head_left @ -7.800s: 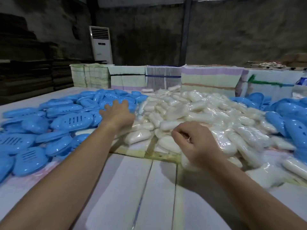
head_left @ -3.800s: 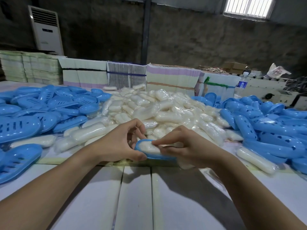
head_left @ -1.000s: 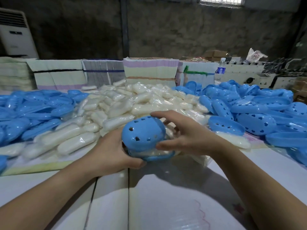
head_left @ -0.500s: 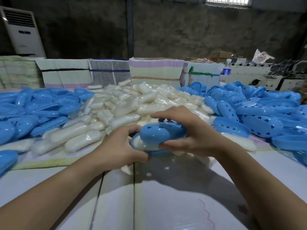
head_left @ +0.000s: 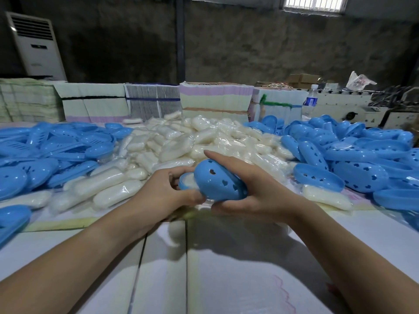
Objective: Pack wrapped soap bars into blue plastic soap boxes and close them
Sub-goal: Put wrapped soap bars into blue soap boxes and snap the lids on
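Both hands hold one blue soap box above the table's middle. My left hand point(head_left: 167, 189) grips the box's base point(head_left: 184, 183), where a white wrapped soap bar point(head_left: 188, 180) shows at the open left end. My right hand point(head_left: 256, 189) wraps the blue lid point(head_left: 218, 180), which has heart-shaped holes and sits tilted over the base, its left end lifted. Behind the hands lies a big heap of wrapped soap bars point(head_left: 192, 141).
Piles of blue slotted bases point(head_left: 56, 146) lie at the left and blue lids with holes point(head_left: 353, 159) at the right. Stacks of flat cartons point(head_left: 215, 98) line the table's far edge, with a water bottle point(head_left: 309, 103). The white tabletop point(head_left: 204, 268) stretches toward me.
The lid was pressed flat on the base half a second ago; now it is tilted, its top turned toward me, and the soap shows at the left end. The hands stayed in place.
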Demonstrator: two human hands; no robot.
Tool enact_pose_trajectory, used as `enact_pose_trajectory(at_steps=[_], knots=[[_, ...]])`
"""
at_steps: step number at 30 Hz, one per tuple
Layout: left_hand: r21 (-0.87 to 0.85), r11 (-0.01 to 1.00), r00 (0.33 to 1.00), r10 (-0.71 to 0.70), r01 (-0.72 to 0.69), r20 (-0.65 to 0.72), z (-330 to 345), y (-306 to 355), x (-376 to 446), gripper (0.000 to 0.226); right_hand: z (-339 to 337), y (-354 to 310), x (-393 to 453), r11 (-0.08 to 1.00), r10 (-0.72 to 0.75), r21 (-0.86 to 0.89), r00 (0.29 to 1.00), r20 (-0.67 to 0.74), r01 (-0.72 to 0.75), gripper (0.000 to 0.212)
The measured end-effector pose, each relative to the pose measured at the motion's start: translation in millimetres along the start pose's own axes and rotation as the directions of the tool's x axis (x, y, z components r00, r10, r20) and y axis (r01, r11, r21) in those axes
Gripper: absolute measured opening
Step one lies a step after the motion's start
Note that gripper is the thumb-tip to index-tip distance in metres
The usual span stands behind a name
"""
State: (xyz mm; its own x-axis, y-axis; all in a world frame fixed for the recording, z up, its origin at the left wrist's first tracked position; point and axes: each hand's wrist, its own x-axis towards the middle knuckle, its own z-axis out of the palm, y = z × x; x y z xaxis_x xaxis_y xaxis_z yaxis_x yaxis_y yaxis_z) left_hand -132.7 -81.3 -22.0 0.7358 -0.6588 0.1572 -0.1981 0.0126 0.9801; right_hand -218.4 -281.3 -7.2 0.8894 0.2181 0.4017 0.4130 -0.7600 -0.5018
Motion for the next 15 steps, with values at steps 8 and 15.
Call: enact_pose_trajectory(at_steps=[8,15], knots=[[-0.391,0.920,1.000,-0.004,-0.001,-0.012,17,-7,5,0.053,7,-3,2,0.977,0.092,0.205,0.980,-0.175,-0.055,0.084],[-0.533,0.846,0.998,-0.055,0.033,-0.026,22,-9,8,0.027,15,-3,7,0.953,0.193,0.264,0.970,-0.145,-0.150,0.085]])
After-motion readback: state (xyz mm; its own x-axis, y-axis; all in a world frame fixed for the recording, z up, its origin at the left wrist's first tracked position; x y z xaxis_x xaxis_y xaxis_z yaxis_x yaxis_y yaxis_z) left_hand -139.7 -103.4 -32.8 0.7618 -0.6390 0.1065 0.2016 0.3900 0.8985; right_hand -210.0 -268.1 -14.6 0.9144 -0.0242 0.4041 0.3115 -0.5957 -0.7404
